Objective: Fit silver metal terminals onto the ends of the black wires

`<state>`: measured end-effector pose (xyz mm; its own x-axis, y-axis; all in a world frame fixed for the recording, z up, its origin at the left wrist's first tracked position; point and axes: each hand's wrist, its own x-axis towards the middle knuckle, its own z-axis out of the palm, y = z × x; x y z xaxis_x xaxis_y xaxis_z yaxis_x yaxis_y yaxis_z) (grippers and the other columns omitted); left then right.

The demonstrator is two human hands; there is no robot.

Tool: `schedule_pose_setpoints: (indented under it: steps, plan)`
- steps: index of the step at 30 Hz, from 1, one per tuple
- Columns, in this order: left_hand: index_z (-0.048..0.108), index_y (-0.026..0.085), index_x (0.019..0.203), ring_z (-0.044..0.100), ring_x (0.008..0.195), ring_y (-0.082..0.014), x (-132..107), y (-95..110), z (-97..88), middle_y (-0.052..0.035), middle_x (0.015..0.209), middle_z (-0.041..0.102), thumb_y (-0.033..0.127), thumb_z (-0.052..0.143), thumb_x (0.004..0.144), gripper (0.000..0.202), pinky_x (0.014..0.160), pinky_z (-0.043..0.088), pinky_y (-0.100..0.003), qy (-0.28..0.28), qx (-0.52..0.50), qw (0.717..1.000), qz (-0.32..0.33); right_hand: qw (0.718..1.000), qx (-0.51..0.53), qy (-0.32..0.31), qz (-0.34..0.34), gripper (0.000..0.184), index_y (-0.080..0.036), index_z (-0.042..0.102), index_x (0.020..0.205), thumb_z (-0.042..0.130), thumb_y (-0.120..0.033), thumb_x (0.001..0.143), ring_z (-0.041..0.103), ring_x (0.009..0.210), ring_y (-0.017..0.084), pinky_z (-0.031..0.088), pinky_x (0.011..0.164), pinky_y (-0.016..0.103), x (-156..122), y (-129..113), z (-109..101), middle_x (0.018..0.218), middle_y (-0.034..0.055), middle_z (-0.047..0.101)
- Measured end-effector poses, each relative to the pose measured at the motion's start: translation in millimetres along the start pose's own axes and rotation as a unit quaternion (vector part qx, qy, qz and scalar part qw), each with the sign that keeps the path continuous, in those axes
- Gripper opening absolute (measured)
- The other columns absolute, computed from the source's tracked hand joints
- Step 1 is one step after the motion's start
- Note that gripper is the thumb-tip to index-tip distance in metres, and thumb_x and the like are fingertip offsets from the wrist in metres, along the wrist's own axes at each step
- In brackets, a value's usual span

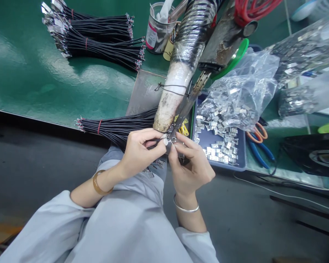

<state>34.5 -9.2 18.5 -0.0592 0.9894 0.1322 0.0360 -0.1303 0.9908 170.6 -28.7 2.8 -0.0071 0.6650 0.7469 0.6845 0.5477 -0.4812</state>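
My left hand [142,149] is closed in a pinch on what looks like a thin black cable, just below the taped white end of a duct [166,106]. White coverings show at its thumb and finger tips. Close beside it, my right hand [192,162] pinches something thin and pale, too small to name. A perforated metal rod [193,91] slopes down from a grimy metal-bodied tool [222,40] to just above the fingertips. Behind my left hand lies a bundle of black cables [117,128], tied with a red band.
More tied cable bundles [104,47] lie at the back left on the green table [22,73]. A blue tray [242,153] holds small metal connectors and a plastic bag [254,80]. Blue-handled pliers [259,153] lie right of it. A plastic cup [156,33] stands behind.
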Motion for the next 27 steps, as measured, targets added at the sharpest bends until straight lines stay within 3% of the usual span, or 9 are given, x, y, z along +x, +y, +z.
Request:
schedule_pose_setpoints:
  steps: [3,9,17,22,27]
  plan:
    - [0.077,0.013,0.067,0.051,0.053,-0.0068,1,-1,-1.1,-0.0015,0.062,0.066,0.017,0.064,0.077,0.016,0.046,0.038,-0.015,0.002,0.000,0.999,0.032,1.000,0.007,0.003,0.000,0.020,-0.023,0.067,0.092,0.076,-0.006,0.084,0.080,0.091,0.019,0.065,0.078,0.030,-1,-1,0,0.104,0.0043,0.082]
    - [0.077,0.013,0.069,0.055,0.056,-0.0076,-1,-5,-0.4,-0.0017,0.064,0.070,0.014,0.064,0.077,0.015,0.047,0.039,-0.014,-0.023,0.023,0.999,0.023,0.998,0.036,0.000,0.055,0.017,-0.022,0.067,0.092,0.075,-0.008,0.086,0.080,0.088,0.016,0.065,0.074,0.024,-6,3,0,0.099,0.0029,0.082]
    - [0.078,0.014,0.070,0.046,0.049,-0.0051,1,-6,-3.5,0.0004,0.060,0.067,0.012,0.064,0.078,0.015,0.044,0.033,-0.015,-0.017,0.031,0.995,0.091,1.000,-0.003,0.003,0.009,0.020,-0.023,0.067,0.088,0.078,-0.006,0.083,0.080,0.088,0.018,0.065,0.079,0.028,2,-4,-1,0.099,0.0042,0.082]
    - [0.078,0.013,0.073,0.053,0.054,-0.0069,-1,-3,-4.6,-0.0025,0.068,0.074,0.015,0.063,0.078,0.016,0.047,0.035,-0.016,-0.059,0.027,0.998,0.009,1.000,-0.024,-0.010,-0.017,0.019,-0.024,0.063,0.090,0.074,-0.008,0.087,0.080,0.080,0.016,0.065,0.072,0.025,-5,-1,-5,0.099,0.0037,0.082]
    - [0.077,0.013,0.075,0.051,0.055,-0.0069,1,-1,-13.4,-0.0008,0.067,0.070,0.017,0.061,0.080,0.017,0.051,0.038,-0.017,-0.124,0.009,0.992,-0.037,0.994,-0.037,-0.073,-0.075,0.014,-0.021,0.062,0.098,0.067,-0.009,0.094,0.081,0.091,0.016,0.064,0.077,0.022,-4,7,-13,0.103,0.0080,0.082]
